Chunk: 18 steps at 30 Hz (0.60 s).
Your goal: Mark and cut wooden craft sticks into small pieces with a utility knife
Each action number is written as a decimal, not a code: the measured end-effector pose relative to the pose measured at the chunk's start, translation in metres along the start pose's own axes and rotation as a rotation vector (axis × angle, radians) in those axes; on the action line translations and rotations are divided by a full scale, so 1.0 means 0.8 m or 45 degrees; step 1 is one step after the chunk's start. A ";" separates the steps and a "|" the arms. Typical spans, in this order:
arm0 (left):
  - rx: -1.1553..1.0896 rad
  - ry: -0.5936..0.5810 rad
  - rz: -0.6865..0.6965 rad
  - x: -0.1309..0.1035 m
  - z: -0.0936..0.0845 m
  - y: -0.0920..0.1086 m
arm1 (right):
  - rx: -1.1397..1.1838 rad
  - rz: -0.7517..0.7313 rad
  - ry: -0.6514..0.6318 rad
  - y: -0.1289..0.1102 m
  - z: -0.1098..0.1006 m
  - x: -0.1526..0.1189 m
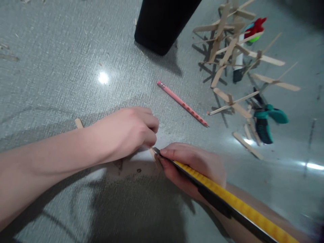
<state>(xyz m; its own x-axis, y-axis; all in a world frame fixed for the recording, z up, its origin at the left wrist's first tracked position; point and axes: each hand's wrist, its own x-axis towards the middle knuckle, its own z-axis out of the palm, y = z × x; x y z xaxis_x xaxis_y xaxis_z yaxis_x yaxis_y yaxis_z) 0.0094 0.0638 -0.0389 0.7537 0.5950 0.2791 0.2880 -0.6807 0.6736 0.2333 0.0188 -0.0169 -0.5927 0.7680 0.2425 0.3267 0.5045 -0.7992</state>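
My left hand (pixel 138 130) is closed, its curled fingers low over the table, at the upper end of a small wooden craft stick (pixel 153 155). The fingertips are mostly hidden beneath the hand. In my right hand (pixel 193 162) is a long yellow-and-black tool (pixel 227 195) that looks like a utility knife; thumb and fingers close around its front part. Its narrow grey tip touches or nearly touches the stick beside my left fingers. Part of the stick is covered by my right fingers. Another craft stick (pixel 79 123) pokes out behind my left forearm.
A pink pencil (pixel 182 104) lies beyond my hands. A black container (pixel 162 27) stands at the back. To the right are several crossed craft-stick pieces (pixel 225 57), teal-handled pliers (pixel 264 125) and a loose stick (pixel 247 145). Wood scraps (pixel 9 57) lie far left on the table (pixel 63 67).
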 end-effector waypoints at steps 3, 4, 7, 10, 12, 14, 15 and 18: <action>0.007 0.010 -0.006 0.000 0.001 0.001 | 0.009 0.012 -0.031 -0.001 -0.001 -0.001; -0.002 0.018 -0.007 0.001 0.002 0.001 | 0.019 0.004 -0.051 -0.001 -0.002 -0.001; -0.024 0.022 -0.014 0.001 0.003 0.001 | 0.070 -0.012 -0.142 -0.003 -0.003 -0.002; -0.016 -0.002 -0.036 0.002 0.002 0.001 | 0.099 0.010 -0.162 -0.006 -0.001 -0.002; -0.020 -0.017 -0.058 0.002 0.001 0.002 | 0.087 0.011 -0.143 -0.007 0.000 -0.002; -0.031 -0.034 -0.077 0.003 -0.001 0.004 | 0.086 -0.002 -0.144 -0.008 0.000 -0.002; -0.035 -0.048 -0.095 0.004 -0.002 0.005 | 0.095 -0.003 -0.158 -0.008 -0.001 -0.002; -0.045 -0.068 -0.124 0.005 -0.004 0.007 | 0.087 -0.021 -0.137 -0.009 -0.004 -0.004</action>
<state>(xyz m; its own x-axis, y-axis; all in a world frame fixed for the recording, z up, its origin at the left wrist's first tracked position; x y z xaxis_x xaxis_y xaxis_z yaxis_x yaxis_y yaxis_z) 0.0117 0.0637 -0.0319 0.7542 0.6330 0.1748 0.3407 -0.6047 0.7199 0.2349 0.0141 -0.0105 -0.6745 0.7110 0.1985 0.2676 0.4861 -0.8319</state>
